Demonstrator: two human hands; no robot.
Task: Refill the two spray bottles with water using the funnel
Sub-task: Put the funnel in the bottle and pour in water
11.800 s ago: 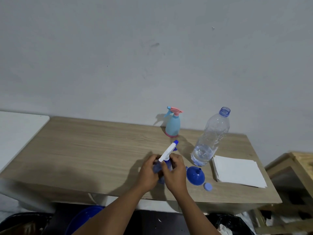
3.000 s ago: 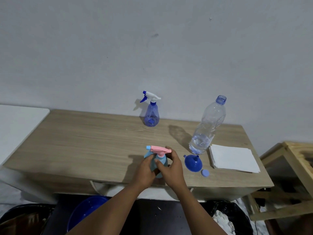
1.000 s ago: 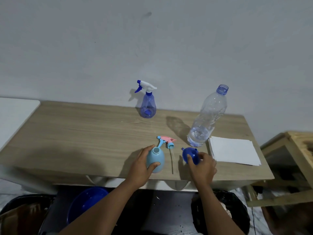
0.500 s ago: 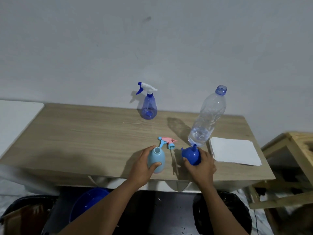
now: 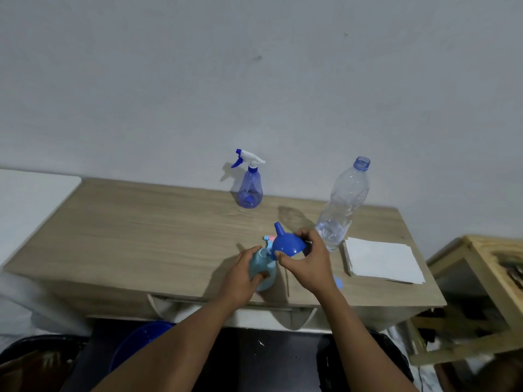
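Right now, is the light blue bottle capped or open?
Open: mouth bare, pink trigger head lying on the table behind it. The left hand holds the bottle, the right hand the funnel.

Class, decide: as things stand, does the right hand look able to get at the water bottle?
Probably yes: the water bottle stands just beyond the right hand with nothing between. But that hand holds the funnel, so it would need freeing first.
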